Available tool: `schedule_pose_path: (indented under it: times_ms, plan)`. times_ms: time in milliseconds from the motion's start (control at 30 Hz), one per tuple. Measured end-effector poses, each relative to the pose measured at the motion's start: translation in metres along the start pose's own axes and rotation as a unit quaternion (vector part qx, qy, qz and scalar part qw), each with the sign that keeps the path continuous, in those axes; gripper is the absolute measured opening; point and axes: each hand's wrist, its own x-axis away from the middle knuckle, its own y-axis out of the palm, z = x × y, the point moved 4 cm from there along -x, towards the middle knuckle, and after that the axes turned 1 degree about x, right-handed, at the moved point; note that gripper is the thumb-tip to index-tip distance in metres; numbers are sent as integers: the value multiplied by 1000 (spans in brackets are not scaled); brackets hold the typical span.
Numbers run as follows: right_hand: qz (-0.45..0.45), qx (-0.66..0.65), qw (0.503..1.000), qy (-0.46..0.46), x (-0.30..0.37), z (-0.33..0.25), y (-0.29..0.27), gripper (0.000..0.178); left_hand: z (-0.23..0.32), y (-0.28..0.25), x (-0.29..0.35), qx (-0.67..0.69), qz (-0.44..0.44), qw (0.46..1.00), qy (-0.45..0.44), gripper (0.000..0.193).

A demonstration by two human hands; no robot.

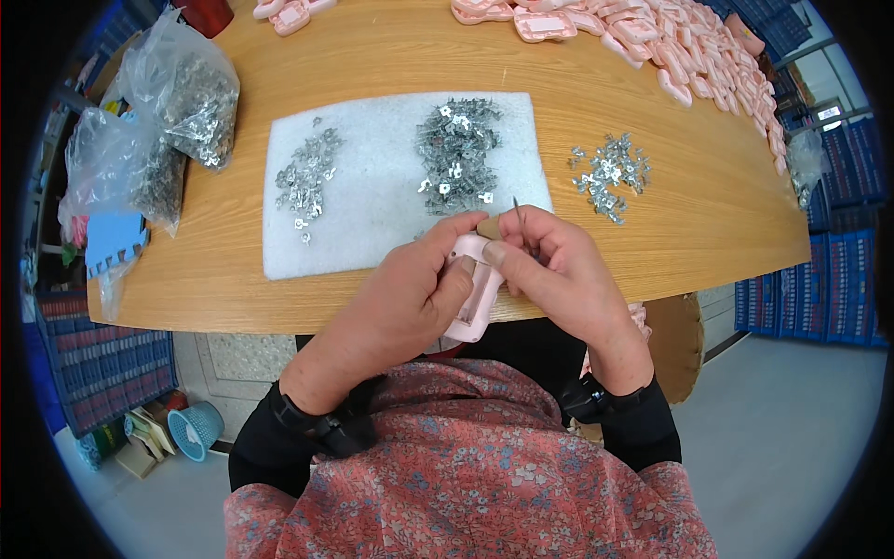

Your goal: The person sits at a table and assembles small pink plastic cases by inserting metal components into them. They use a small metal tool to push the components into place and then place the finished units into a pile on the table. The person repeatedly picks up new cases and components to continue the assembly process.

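My left hand (405,279) is closed round a pale pink plastic casing (482,303), its thumb lying over the long recess in the casing. A tan cover (489,226) sits by the left index fingertip. My right hand (559,265) is closed at the casing's upper right edge, thumb against it. A thin, dark metal tool (517,207) sticks up from between the right fingers; its lower end is hidden. Just beyond my hands, a white foam mat (372,210) bears a dense heap of small metal clips (456,154) and a looser one at its left.
More metal clips (613,172) lie right of the mat. Many pink casings (643,37) are piled at the far right of the wooden table (717,186). Clear bags of metal parts (200,112) stand at left, near a blue foam piece (114,244). Blue racks (824,289) flank the table.
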Motion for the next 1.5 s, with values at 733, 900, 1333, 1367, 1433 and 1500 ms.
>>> schedule_pose_path:
  times_ms: [733,900,1333,1367,1433,1500]
  plan:
    - [-21,5,997,-70,-9,3,4,15,-25,11,9,630,-170,740,-162,32]
    - [-6,-14,997,-76,-8,-2,12,22,-22,4,17,619,-158,757,-139,37]
    - [9,340,911,-235,-60,-51,67,18,-36,-47,75,553,56,825,-103,61]
    - [6,357,897,-259,-71,-50,76,17,-42,-51,79,559,79,819,-106,60]
    - [8,408,868,-282,-90,-51,88,17,-53,-57,84,594,88,796,-70,55]
    - [9,444,849,-287,-104,-54,100,17,-58,-60,84,637,92,765,-31,47]
